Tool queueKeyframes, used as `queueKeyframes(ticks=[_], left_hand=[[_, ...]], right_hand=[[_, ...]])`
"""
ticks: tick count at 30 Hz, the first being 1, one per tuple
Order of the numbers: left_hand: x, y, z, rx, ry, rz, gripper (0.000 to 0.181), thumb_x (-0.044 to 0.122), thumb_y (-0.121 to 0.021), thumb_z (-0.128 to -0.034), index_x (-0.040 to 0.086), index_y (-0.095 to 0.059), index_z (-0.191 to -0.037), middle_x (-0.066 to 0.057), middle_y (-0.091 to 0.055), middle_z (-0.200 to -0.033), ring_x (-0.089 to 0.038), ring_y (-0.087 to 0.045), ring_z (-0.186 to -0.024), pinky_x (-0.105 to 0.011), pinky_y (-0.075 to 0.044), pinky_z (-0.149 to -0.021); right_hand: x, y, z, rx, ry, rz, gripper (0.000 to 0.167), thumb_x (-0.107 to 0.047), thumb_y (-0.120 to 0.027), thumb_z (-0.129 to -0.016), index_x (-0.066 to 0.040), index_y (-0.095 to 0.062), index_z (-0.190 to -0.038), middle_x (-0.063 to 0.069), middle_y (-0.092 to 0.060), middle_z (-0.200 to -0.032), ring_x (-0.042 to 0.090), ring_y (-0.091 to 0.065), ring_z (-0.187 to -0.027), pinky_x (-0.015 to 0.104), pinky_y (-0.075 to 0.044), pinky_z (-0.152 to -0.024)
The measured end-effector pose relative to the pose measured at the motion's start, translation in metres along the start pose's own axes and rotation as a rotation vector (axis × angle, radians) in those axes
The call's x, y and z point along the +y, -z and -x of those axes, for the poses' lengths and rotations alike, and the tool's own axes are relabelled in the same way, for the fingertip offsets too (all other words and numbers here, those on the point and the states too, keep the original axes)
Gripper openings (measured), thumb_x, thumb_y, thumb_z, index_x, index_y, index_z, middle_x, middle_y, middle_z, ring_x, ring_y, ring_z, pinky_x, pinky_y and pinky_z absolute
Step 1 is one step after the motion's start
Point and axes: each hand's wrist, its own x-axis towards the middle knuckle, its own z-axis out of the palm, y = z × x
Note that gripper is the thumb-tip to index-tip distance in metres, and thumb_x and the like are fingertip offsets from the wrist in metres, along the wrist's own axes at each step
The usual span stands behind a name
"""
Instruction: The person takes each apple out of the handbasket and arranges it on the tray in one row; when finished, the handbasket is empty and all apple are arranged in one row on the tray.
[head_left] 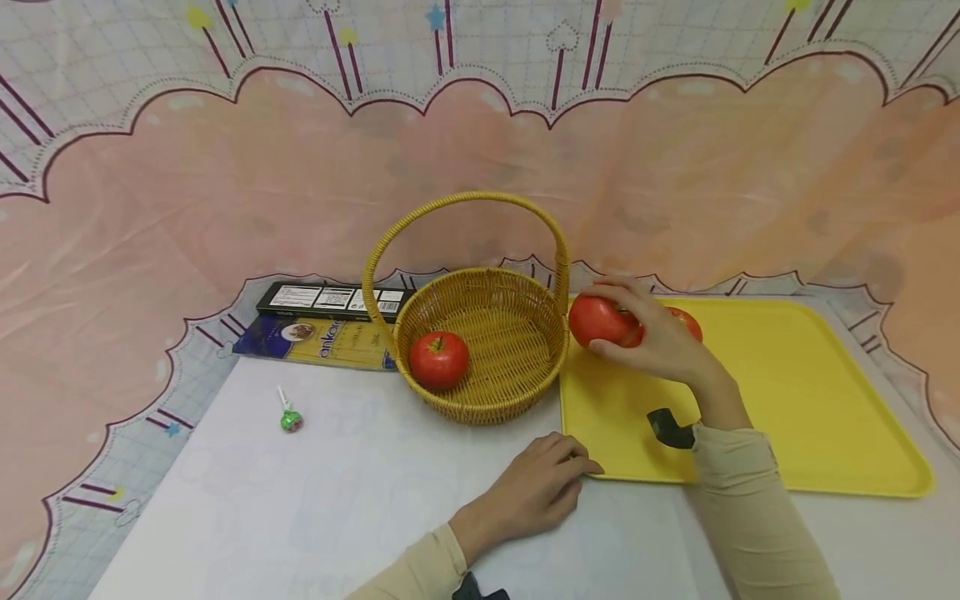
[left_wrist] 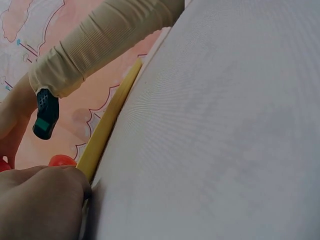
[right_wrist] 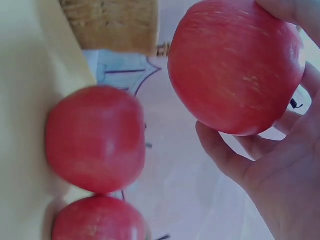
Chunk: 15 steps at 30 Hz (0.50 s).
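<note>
My right hand (head_left: 660,337) grips a red apple (head_left: 603,321) by its sides, raised near the basket's right rim; the right wrist view shows fingers and thumb around this apple (right_wrist: 237,65). Below it, two more apples, one whole (right_wrist: 95,140) and one cut off by the frame (right_wrist: 100,220), sit on the yellow tray (head_left: 787,400). In the head view the hand mostly hides them. Another apple (head_left: 438,361) lies inside the wicker basket (head_left: 487,410), at its left. My left hand (head_left: 528,487), fingers bent, holds the tray's near left corner; its thumb is partly hidden.
Left of the basket lie a pasta packet (head_left: 337,342) and a dark flat box (head_left: 330,298) behind it. A green lollipop (head_left: 291,419) lies on the white table (head_left: 225,500). The basket's tall handle arches over it. A patterned cloth (head_left: 187,208) hangs behind.
</note>
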Motion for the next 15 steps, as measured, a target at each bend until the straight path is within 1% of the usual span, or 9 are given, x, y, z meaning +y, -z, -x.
queueKeyframes(ticks=[4, 8, 11, 15], left_hand=[[-0.001, -0.001, 0.001, 0.001, 0.000, -0.007, 0.026, 0.016, -0.053, -0.0919, 0.025, -0.063, -0.115, 0.010, -0.055, -0.107, -0.005, -0.049, -0.104, -0.022, -0.042, -0.097], [-0.001, -0.001, 0.000, 0.000, 0.002, -0.001, 0.027, 0.016, -0.053, -0.0914, 0.024, -0.063, -0.115, 0.009, -0.055, -0.108, -0.005, -0.049, -0.104, -0.022, -0.042, -0.097], [0.000, 0.000, 0.000, -0.005, 0.009, 0.012, 0.027, 0.016, -0.053, -0.0913, 0.023, -0.063, -0.115, 0.009, -0.055, -0.107, -0.005, -0.048, -0.103, -0.022, -0.042, -0.097], [0.000, 0.001, 0.000, -0.008, 0.010, 0.016, 0.028, 0.015, -0.053, -0.0913, 0.023, -0.063, -0.116, 0.009, -0.055, -0.106, -0.005, -0.048, -0.102, -0.022, -0.042, -0.097]], right_hand=[[0.008, 0.005, 0.003, 0.007, -0.036, -0.026, 0.062, -0.026, -0.076, -0.078, -0.033, -0.048, -0.134, -0.004, -0.034, -0.146, 0.029, -0.043, -0.126, 0.060, -0.043, -0.096], [0.014, 0.011, 0.006, 0.027, -0.057, -0.042, 0.062, -0.022, -0.076, -0.079, -0.033, -0.048, -0.133, -0.002, -0.038, -0.140, 0.028, -0.046, -0.121, 0.059, -0.044, -0.095], [0.018, 0.016, 0.009, 0.029, -0.071, -0.042, 0.062, -0.022, -0.076, -0.079, -0.033, -0.048, -0.133, -0.002, -0.038, -0.140, 0.029, -0.046, -0.121, 0.060, -0.043, -0.096], [0.023, 0.021, 0.012, 0.033, -0.092, -0.032, 0.060, -0.022, -0.076, -0.079, -0.030, -0.049, -0.133, -0.001, -0.036, -0.141, 0.031, -0.046, -0.121, 0.061, -0.042, -0.096]])
